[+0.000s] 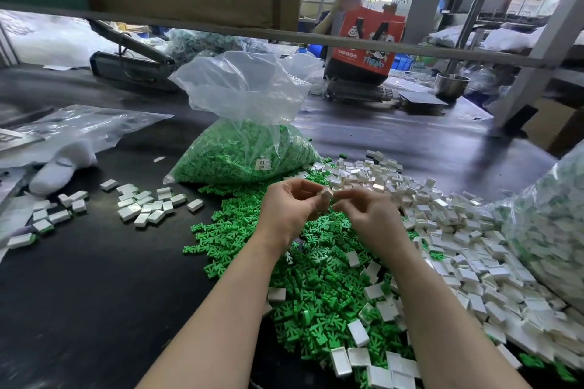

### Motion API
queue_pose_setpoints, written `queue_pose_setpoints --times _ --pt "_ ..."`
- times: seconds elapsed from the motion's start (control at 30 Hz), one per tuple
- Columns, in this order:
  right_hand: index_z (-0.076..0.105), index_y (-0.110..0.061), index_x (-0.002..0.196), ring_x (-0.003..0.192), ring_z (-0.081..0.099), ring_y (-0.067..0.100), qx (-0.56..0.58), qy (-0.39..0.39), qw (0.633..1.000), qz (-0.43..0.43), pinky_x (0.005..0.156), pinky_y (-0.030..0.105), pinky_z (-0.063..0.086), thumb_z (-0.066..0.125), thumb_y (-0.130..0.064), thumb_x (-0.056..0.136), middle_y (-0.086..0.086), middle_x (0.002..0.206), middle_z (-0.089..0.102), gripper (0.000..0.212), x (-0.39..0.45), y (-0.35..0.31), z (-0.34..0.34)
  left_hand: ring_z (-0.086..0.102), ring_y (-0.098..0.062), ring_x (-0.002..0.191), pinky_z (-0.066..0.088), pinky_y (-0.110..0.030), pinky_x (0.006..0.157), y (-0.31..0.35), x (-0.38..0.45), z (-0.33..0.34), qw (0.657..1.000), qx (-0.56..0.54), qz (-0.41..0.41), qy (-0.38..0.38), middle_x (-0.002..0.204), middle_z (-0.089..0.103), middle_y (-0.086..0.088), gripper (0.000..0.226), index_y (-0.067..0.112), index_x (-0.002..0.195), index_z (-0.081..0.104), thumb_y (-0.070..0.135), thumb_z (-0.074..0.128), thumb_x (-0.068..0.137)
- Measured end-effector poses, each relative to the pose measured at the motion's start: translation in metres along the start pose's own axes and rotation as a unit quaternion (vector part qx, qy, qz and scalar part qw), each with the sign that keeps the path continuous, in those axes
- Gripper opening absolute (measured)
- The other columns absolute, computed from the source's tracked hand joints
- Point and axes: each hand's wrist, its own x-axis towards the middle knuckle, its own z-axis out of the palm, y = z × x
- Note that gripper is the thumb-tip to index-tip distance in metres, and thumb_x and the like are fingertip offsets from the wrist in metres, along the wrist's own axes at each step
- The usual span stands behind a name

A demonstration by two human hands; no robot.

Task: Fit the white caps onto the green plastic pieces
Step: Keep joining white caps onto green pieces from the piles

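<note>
My left hand (pixel 289 208) and my right hand (pixel 369 215) meet above the heap of loose green plastic pieces (pixel 316 287). Between their fingertips sits one white cap (pixel 325 193), pinched by my left fingers; my right fingertips touch its right side. Whether a green piece is inside the cap is hidden by my fingers. A big pile of loose white caps (pixel 458 237) lies to the right of the green heap. A group of finished capped pieces (pixel 148 205) lies on the dark table to the left.
An open clear bag of green pieces (pixel 243 148) stands behind the heap. Another filled bag (pixel 550 224) leans at the right edge. A white glove (pixel 60 167) and plastic sheets lie at left. A person sits across the table behind an orange bag (pixel 366 41).
</note>
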Motion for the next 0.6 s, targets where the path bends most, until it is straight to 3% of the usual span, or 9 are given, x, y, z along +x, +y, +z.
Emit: queue_pose_setpoints --times 0.07,0.13,0.3,0.47,0.6 --pt "0.067 -0.039 0.113 0.100 0.055 0.011 -0.169 -0.061 0.984 -0.005 0.092 0.040 0.048 0.067 -0.041 0.090 -0.015 0.113 0.065 0.024 0.0000 0.0045 0.0035 0.070 -0.015 0.072 0.056 -0.022 0.064 0.0016 -0.0012 -0.0005 0.999 -0.048 -0.002 -0.011 0.081 0.074 -0.010 0.010 0.005 0.089 0.068 0.006 0.074 0.081" --pt "0.065 -0.045 0.117 0.114 0.042 0.014 -0.266 -0.085 0.960 -0.010 0.100 0.042 0.037 0.065 -0.057 0.085 -0.017 0.119 0.055 0.033 -0.0001 0.0046 0.0079 0.072 -0.018 0.075 0.057 -0.024 0.065 0.0028 -0.0019 -0.0002 0.997 -0.080 0.003 -0.016 0.085 0.074 -0.012 0.010 0.002 0.091 0.066 0.003 0.072 0.083" --pt "0.069 -0.044 0.096 0.104 0.043 0.012 -0.258 -0.034 0.965 -0.042 0.081 0.034 0.028 0.067 -0.053 0.085 -0.019 0.097 0.055 0.015 0.0022 0.0061 0.0115 0.072 -0.019 0.077 0.057 -0.024 0.065 0.0045 -0.0031 0.0003 0.995 -0.096 0.005 -0.018 0.091 0.074 -0.017 0.010 0.003 0.090 0.065 0.000 0.071 0.082" --pt "0.068 -0.044 0.106 0.101 0.044 0.009 -0.270 -0.062 0.959 -0.065 0.079 0.033 0.027 0.065 -0.053 0.086 -0.020 0.094 0.053 0.023 0.0011 0.0054 0.0111 0.073 -0.019 0.076 0.057 -0.024 0.064 0.0025 -0.0017 -0.0011 0.993 -0.113 0.001 -0.018 0.087 0.075 -0.014 0.017 -0.003 0.095 0.064 0.001 0.072 0.081" --pt "0.065 -0.048 0.087 0.097 0.045 0.008 -0.251 -0.067 0.963 -0.076 0.079 0.033 0.030 0.069 -0.050 0.084 -0.021 0.090 0.058 0.006 0.0001 0.0020 0.0111 0.069 -0.014 0.070 0.057 -0.024 0.065 0.0010 0.0000 -0.0026 0.997 -0.082 0.007 0.004 0.076 0.073 -0.005 0.016 0.003 0.094 0.067 0.011 0.074 0.082"
